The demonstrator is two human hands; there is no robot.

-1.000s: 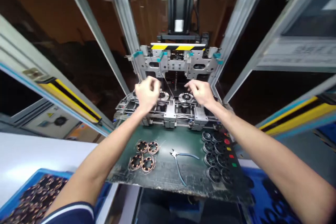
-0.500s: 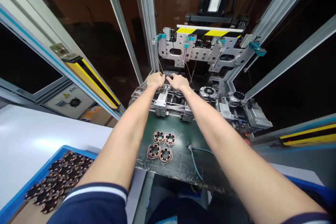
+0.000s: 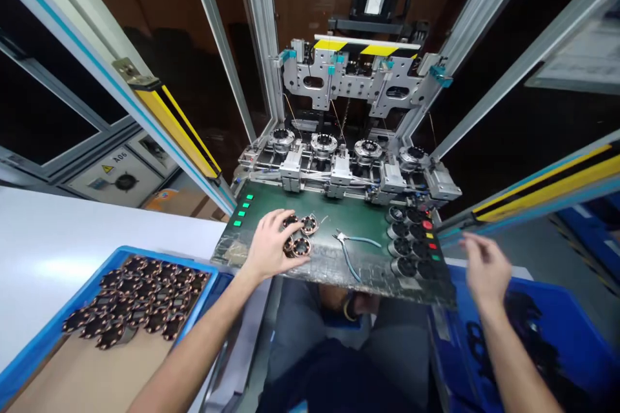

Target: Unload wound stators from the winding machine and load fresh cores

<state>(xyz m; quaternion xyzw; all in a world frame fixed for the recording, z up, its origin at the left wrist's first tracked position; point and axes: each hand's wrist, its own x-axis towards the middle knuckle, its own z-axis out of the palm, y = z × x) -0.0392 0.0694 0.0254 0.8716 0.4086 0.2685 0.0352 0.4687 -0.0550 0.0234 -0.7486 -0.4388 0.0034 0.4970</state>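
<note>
My left hand [image 3: 272,246] arches over a cluster of copper-wound stators [image 3: 302,246] on the green work surface [image 3: 281,200]. Its thumb and fingers are apart around the cluster, touching some of them and partly covering those at the left. My right hand [image 3: 489,271] is in the air past the surface's right end, above the near edge of a blue bin [image 3: 557,310] holding black parts. Motion blurs its fingers, which look bent; whether anything is in them is unclear. Cutting pliers [image 3: 345,245] with blue handles lie splayed between the hands.
Round fixtures [image 3: 323,144] with black cores line the machine behind the surface. Black ring cores [image 3: 400,247] stand in rows at the right, beside coloured buttons [image 3: 427,224]. A blue tray [image 3: 213,269] at the left holds many wound stators on cardboard. Yellow-black guards [image 3: 179,132] flank the frame.
Both hands have come back from the machine fixtures: my left hand down to the stators, my right hand far out to the right. The fixtures are now uncovered, and the view has shifted.
</note>
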